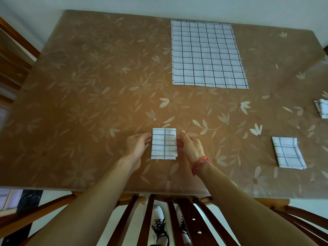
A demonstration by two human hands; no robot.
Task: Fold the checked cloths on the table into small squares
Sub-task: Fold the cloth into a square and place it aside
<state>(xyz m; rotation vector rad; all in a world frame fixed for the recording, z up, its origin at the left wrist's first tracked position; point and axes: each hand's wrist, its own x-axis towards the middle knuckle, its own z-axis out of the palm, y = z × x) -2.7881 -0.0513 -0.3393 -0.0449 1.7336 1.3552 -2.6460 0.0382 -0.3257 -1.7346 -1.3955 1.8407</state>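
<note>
A small folded white cloth with dark checks [164, 143] lies near the table's front edge. My left hand [137, 145] touches its left edge with the fingertips. My right hand [190, 145], with a red bracelet on the wrist, touches its right edge, fingers fairly straight. A large unfolded checked cloth [205, 55] lies flat at the far side. A folded checked cloth [288, 152] sits to the right. Another folded one [322, 108] is cut off at the right edge.
The table [88, 103] carries a brown cover with pale flowers. A wooden chair back [177, 219] stands against the front edge below my arms. Wooden furniture [14, 55] is at the left.
</note>
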